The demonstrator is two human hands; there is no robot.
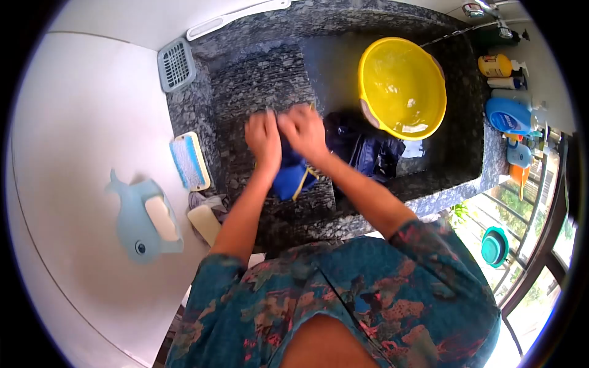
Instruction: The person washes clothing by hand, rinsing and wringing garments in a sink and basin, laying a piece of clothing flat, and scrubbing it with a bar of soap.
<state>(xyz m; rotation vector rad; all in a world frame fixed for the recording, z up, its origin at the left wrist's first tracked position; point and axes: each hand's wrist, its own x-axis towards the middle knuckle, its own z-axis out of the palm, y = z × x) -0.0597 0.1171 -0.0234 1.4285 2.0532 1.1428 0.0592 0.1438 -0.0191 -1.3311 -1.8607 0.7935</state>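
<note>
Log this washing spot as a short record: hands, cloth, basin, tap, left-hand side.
left hand: curled on the blue cloth, slightly blurred
right hand: beside the left, also curled on that cloth
blue cloth: yellow trim, bunched on the speckled stone slab
dark bundle: in the sink, right of the hands
yellow basin: holds water
tap: thin stream running toward the basin
left-hand side: blue-and-white brush, whale-shaped holder

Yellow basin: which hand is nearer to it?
Right. The right hand is left of the yellow basin, not touching it; the left hand is farther left, on the right hand's far side.
</note>
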